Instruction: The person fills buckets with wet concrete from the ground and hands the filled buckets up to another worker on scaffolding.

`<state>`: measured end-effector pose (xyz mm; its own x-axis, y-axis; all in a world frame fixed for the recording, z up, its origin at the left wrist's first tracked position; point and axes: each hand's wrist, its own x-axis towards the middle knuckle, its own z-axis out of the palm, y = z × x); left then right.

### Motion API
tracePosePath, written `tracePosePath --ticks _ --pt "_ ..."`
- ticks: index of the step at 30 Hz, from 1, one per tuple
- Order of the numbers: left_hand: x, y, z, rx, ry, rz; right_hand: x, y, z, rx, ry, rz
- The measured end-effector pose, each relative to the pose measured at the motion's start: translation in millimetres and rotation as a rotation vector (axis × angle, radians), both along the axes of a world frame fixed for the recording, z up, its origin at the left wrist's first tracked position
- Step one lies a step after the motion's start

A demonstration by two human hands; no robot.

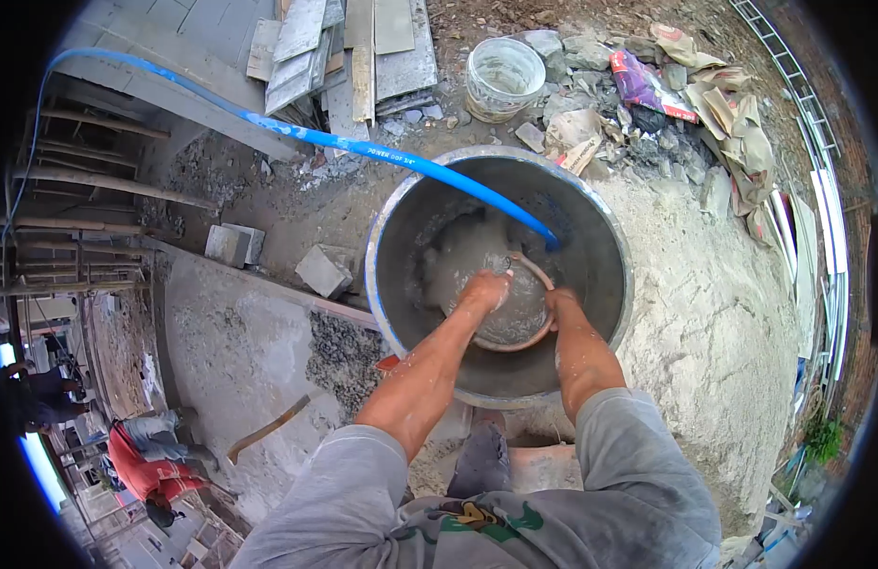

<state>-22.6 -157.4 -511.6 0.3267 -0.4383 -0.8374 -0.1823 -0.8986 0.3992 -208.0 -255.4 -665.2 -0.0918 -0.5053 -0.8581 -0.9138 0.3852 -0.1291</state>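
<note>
A large round drum [382,284] stands in front of me, with cloudy grey water [458,248] inside. Within it sits a smaller round container with a reddish-brown rim [515,347], holding murky liquid. My right hand [556,305] is closed around the right side of that rim. My left hand [486,290] is over the container's left part, fingers curled together; what they hold, if anything, is hidden. A blue hose [439,173] arches in from the upper left, and its end hangs inside the drum, beyond my hands.
A pale sand heap [704,341] lies right of the drum. Behind stand a white bucket [504,80], rubble, paper sacks [742,142] and stacked boards [391,57]. Concrete blocks [323,270] and a wooden handle [268,429] lie left. A person in red [149,460] bends at lower left.
</note>
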Motion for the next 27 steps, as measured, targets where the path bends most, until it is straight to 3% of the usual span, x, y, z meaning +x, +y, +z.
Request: tracePosePath --ticks 1,3,4,5,6,7,8,12,14,18,22,24,27 --pt "-9 1 35 -0.067 0.003 0.001 -10 -4 24 0.000 -0.019 0.024" --pt "-23 12 123 -0.192 0.025 -0.031 -4 -4 152 0.080 -0.036 0.033" --pt "-24 12 175 -0.262 0.028 -0.066 -4 -4 184 0.033 -0.065 0.057" --pt "-33 17 213 -0.388 -0.121 0.001 -13 -8 201 -0.010 -0.101 0.100" --pt "-35 22 244 -0.482 -0.114 -0.030 -31 -17 196 -0.118 -0.240 0.207" --pt "-32 28 280 -0.601 -0.060 -0.025 -20 0 273 -0.221 -0.379 0.172" --pt "-36 30 291 -0.730 -0.293 -0.006 -19 14 308 -0.411 -0.394 0.205" --pt "-23 80 411 -1.000 -0.247 0.012 -39 44 409 -0.338 -0.811 -0.055" --pt "-12 113 457 -1.111 -0.273 0.079 -25 60 462 -0.394 -0.969 0.004" --pt "7 171 509 -1.311 -0.366 0.223 12 75 534 -0.494 -1.122 0.157" --pt "23 214 512 -1.420 -0.556 0.258 55 109 560 -0.380 -1.199 0.263" --pt "30 256 508 -1.357 -0.524 0.317 72 140 559 -0.292 -1.187 0.318" --pt "44 319 472 -1.213 -0.463 0.390 95 190 504 -0.138 -1.128 0.360"
